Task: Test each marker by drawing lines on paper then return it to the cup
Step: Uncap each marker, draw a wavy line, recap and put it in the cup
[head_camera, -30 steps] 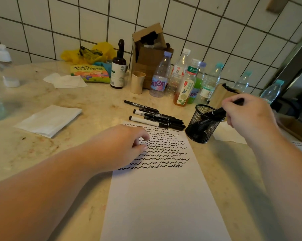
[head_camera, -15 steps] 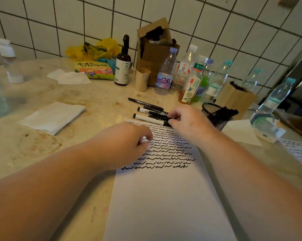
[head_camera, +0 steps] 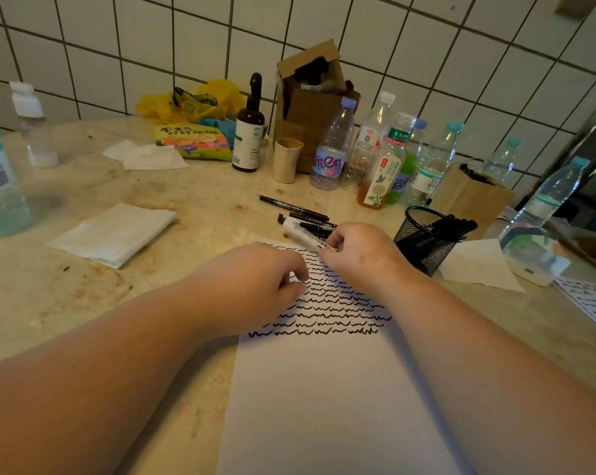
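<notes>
Head view: right hand curled at the far edge of the paper, pinching a white-barrelled marker from the loose row of markers on the desk. Left hand resting on the paper, fingers loosely bent, holding nothing. Mesh cup just to the right, with dark markers inside. Probably light, stiff and smooth, so best gripped at mid-barrel, away from the cap.

Left hand: forearm stretched forward, palm down, fingers loosely curled (holding nothing). Right hand: forearm angled in from the right, fingers curled, pinching a marker.
</notes>
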The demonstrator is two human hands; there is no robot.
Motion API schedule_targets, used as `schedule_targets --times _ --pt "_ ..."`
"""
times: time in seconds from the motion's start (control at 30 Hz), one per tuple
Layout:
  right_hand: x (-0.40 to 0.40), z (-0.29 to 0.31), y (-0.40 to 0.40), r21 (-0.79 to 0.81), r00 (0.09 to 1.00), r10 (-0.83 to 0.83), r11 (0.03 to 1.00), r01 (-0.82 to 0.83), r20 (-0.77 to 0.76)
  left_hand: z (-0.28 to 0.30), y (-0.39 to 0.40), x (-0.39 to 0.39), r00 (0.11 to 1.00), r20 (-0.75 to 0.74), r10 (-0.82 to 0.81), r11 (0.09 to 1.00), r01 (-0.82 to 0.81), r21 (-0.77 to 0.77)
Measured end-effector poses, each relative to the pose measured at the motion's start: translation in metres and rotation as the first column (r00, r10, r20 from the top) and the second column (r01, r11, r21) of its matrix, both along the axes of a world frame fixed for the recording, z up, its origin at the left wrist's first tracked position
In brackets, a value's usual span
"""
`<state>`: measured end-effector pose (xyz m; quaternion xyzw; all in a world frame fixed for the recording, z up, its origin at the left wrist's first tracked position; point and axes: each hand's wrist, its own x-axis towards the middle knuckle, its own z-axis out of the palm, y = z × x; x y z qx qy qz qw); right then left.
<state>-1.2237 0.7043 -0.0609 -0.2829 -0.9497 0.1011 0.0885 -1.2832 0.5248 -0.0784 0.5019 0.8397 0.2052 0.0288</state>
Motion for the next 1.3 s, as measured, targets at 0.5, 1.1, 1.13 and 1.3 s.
schedule_targets --times 0.5,1.1,1.13,1.3 --pt "0.077 0.010 -0.040 -0.802 0.839 -0.129 0.400 -0.444 -0.529 0.007 -0.001 0.013 0.982 0.146 -0.118 0.971 0.083 0.225" --pt "0.102 0.024 -0.017 -0.743 0.588 -0.491 0.586 -0.323 -0.643 0.024 -0.020 0.003 0.878 0.385 -0.283 0.947 0.319 -0.030" --pt "0.104 0.023 -0.011 -0.751 0.614 -0.511 0.625 -0.215 -0.601 0.023 -0.017 0.003 0.923 0.310 -0.227 0.970 0.244 -0.015" --pt "0.115 0.004 -0.005 -0.649 0.847 -0.287 0.756 -0.088 -0.448 0.020 0.001 0.011 0.984 0.144 -0.102 0.995 0.104 -0.007"
